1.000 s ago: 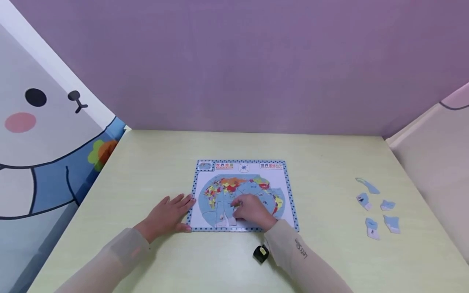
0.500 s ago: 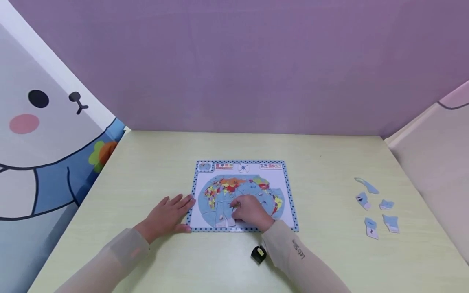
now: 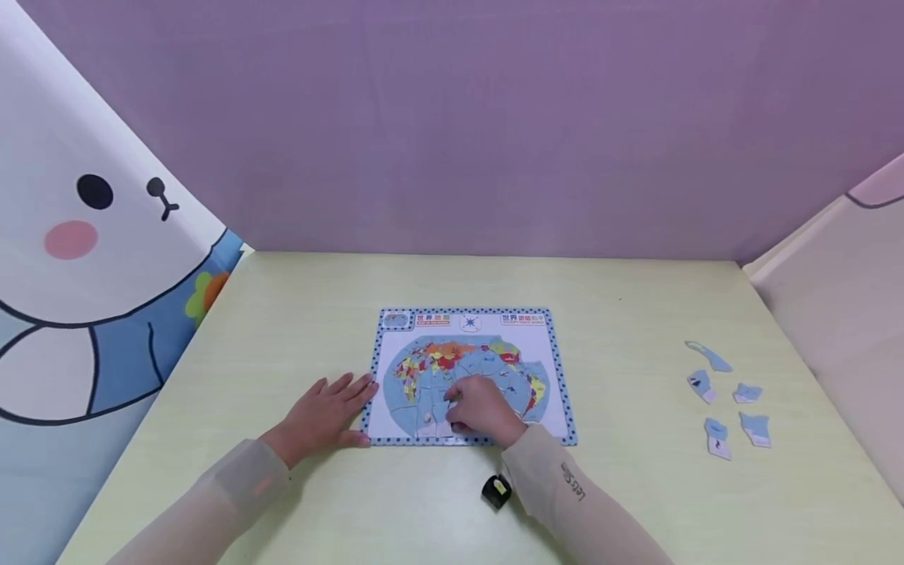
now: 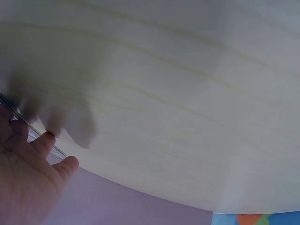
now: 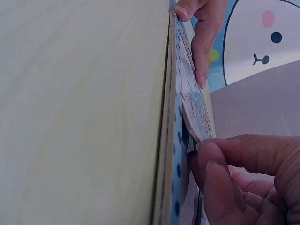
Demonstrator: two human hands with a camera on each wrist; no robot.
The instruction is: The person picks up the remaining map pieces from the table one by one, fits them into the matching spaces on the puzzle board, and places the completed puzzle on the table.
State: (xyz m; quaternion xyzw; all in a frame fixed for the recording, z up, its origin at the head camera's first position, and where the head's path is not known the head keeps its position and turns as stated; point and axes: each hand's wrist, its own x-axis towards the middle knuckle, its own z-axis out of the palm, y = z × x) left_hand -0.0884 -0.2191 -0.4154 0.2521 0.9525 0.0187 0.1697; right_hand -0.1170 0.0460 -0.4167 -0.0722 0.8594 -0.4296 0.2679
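In the head view, a world map jigsaw puzzle (image 3: 412, 355) lies in its board with a blue dotted border (image 3: 558, 377). My left hand (image 3: 321, 414) rests along the board's left edge with fingers spread; the left wrist view shows its fingertips (image 4: 70, 164) at that edge. My right hand (image 3: 487, 410) is over the lower middle of the map. In the right wrist view, the thumb and fingers of the right hand (image 5: 253, 173) pinch the edge of a light puzzle piece (image 5: 191, 123), which is slightly raised from the board. The hand hides part of the map.
Several loose blue puzzle pieces (image 3: 756, 430) lie on the right of the pale table (image 3: 636, 314). A small black object (image 3: 497, 492) is by the right cuff. A purple wall (image 3: 487, 133) stands behind the table, with a cartoon-printed panel (image 3: 120, 314) at left.
The puzzle piece's lower end by my right fingers has turned slightly and sits closer in line with its neighbours. My left hand stays in place.
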